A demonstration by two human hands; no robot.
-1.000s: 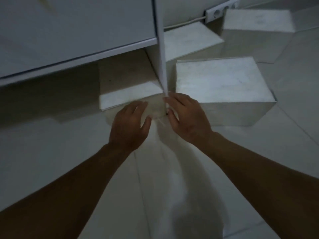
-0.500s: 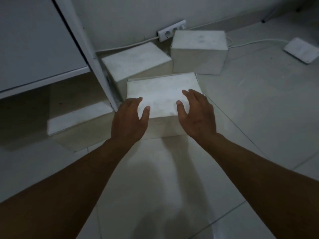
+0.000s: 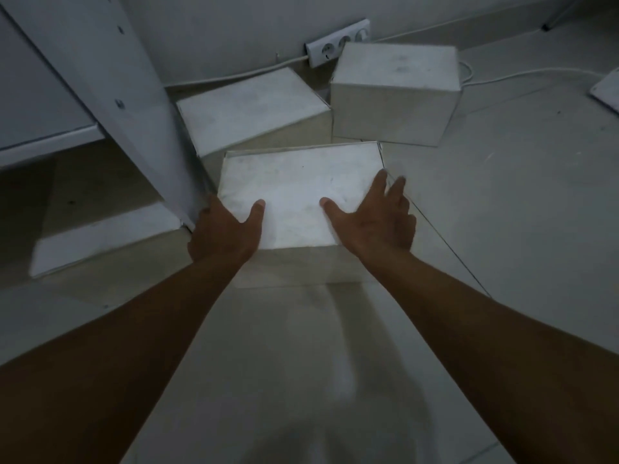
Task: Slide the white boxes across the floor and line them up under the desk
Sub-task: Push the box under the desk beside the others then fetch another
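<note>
Both hands are spread open and set apart on the near white box (image 3: pixel 298 192), one at each side of it. The left hand (image 3: pixel 224 231) grips the box's near left corner, thumb lying on the top face, fingers hidden down the side. The right hand (image 3: pixel 378 219) lies along the right edge, thumb on top, fingers reaching past the far right corner.

That box sits on the tiled floor (image 3: pixel 502 212) just outside the desk. At its 9 o'clock the desk's upright side panel (image 3: pixel 110 95) stands touching or almost touching the box's left side, between it and the space under the desk. Beyond the panel, at 8 o'clock, another white box (image 3: pixel 100 242) already lies in the shadow under the desk.

At 11 o'clock a second box (image 3: pixel 248 108) rests tilted against the panel, close behind the held one. At 1 o'clock a taller third box (image 3: pixel 395 92) stands upright, near the held box's far right corner. Behind these, a socket strip (image 3: pixel 338 43) sits along the wall with a white cable (image 3: pixel 522 75) running toward 2 o'clock, where a flat white object (image 3: pixel 608 92) lies at the frame's edge.
</note>
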